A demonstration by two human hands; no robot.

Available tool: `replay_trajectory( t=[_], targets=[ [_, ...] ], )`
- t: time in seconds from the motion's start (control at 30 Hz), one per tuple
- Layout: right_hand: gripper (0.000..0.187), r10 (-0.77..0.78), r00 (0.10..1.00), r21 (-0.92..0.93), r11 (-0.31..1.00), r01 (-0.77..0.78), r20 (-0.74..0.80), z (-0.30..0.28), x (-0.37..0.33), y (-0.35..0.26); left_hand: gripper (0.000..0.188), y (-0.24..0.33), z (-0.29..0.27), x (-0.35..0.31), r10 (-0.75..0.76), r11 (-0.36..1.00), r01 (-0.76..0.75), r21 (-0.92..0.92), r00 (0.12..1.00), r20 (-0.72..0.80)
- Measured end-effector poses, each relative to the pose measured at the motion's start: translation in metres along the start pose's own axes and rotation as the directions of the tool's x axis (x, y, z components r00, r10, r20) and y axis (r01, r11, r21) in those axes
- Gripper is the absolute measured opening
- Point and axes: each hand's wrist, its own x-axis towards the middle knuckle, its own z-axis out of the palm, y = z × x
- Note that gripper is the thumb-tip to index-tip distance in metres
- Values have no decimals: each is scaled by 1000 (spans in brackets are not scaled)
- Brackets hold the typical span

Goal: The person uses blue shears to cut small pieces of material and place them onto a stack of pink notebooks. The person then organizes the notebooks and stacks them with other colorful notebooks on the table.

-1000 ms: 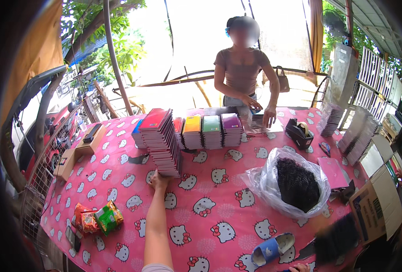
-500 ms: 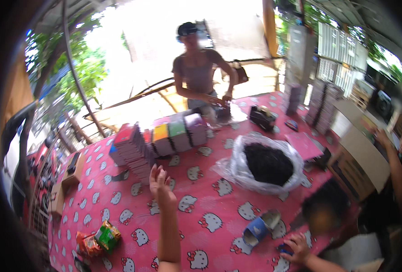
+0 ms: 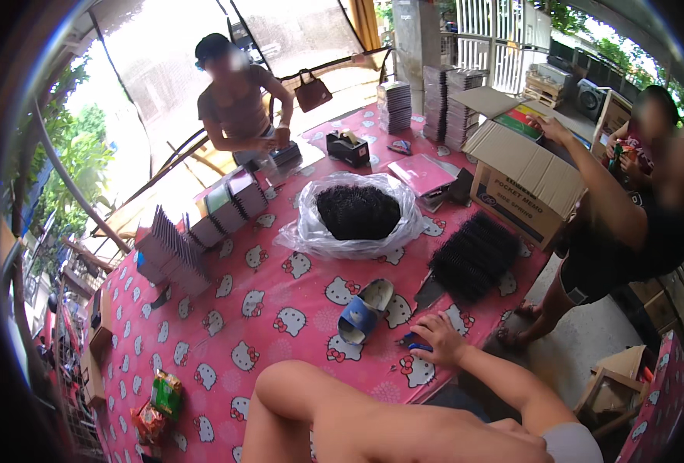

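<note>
My right hand [image 3: 440,339] rests on the pink patterned table [image 3: 226,370], fingers spread over a small blue-handled tool [image 3: 415,343] that looks like pliers. The fingers partly cover this tool. Just left of it lies a blue slide slipper [image 3: 355,319]. My left arm bends across the lower edge, and my left hand [image 3: 514,434] reaches my right upper arm; its fingers are mostly hidden. Beyond my right hand sits a stack of black spiral binding coils [image 3: 475,258]. More black coils [image 3: 357,212] fill a clear plastic bag [image 3: 309,224] mid-table.
Stacked spiral notebooks [image 3: 168,251] stand at left, snack packets [image 3: 157,405] near front left. A co-worker [image 3: 238,108] handles things across the table, near a tape dispenser [image 3: 347,149]. Another person's arm [image 3: 581,162] reaches into a cardboard box [image 3: 523,189] at right.
My left hand has left its raised place over the table and swung right to my right arm. My right hand stays by the blue-handled tool. The view has turned right.
</note>
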Motion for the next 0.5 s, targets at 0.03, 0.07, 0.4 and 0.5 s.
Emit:
replay_trajectory(
  t=[0.03,0.07,0.4,0.5],
  targets=[
    [54,6,1000,-18,1000,-5,15,1,-2,1,40,-4,0,5,-41,999,41,-2,999,-17],
    [58,45,995,-28,999,-42,84,3,-6,3,39,-9,-1,10,-82,997,82,-7,996,-35],
    [54,-166,852,-4,982,189,-497,-187,101,20,18,-58,-35,94,361,926,-364,104,932,44],
    [58,-2,849,-81,996,-48,-529,-256,160,98,19,-41,-79,98,284,934,-343,104,885,369]
  ],
)
